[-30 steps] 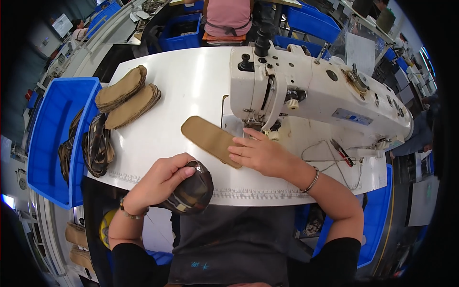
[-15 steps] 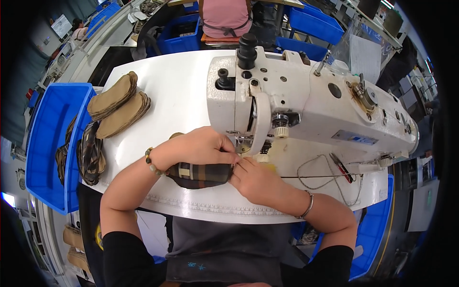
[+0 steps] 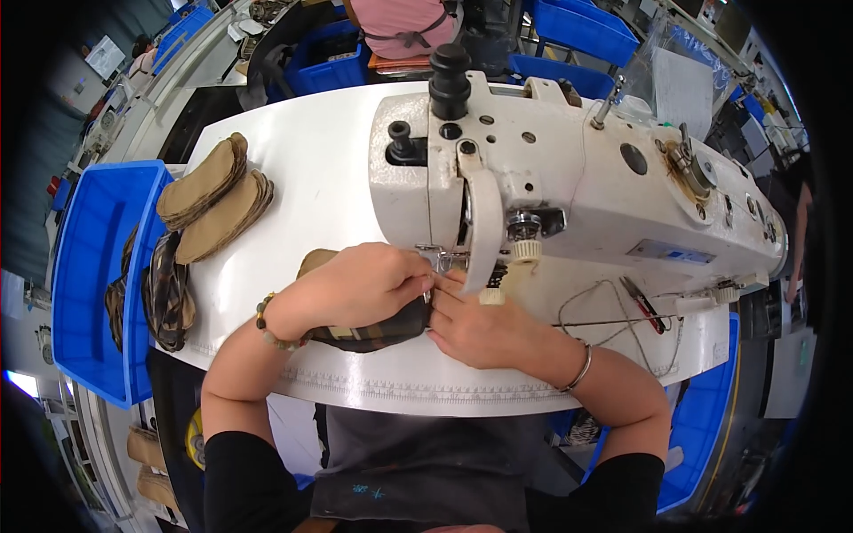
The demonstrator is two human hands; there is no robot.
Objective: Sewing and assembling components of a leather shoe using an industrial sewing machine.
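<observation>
A dark camouflage fabric piece (image 3: 378, 334), shaped like a shoe upper, lies on the white table in front of the sewing machine's needle area (image 3: 444, 258). My left hand (image 3: 369, 282) rests over it from the left, its thumb and forefinger pinched at the piece's right end. A tan part (image 3: 315, 260) shows behind that hand. From the right, my right hand (image 3: 480, 327) closes its bent fingers on the same end of the piece, close to the left fingertips. The fingers partly hide what is pinched there.
Tan sole-shaped pieces (image 3: 222, 209) lie stacked at the left, near a blue bin (image 3: 102, 293) with camouflage pieces over its rim. The sewing machine (image 3: 569, 169) fills the right side. Red-handled snips (image 3: 644, 306) and a looped cord (image 3: 613, 342) lie under its arm.
My hands stay together at the piece's right end, with small finger shifts. More of the tan part shows behind my left hand. The whole view has shifted slightly.
</observation>
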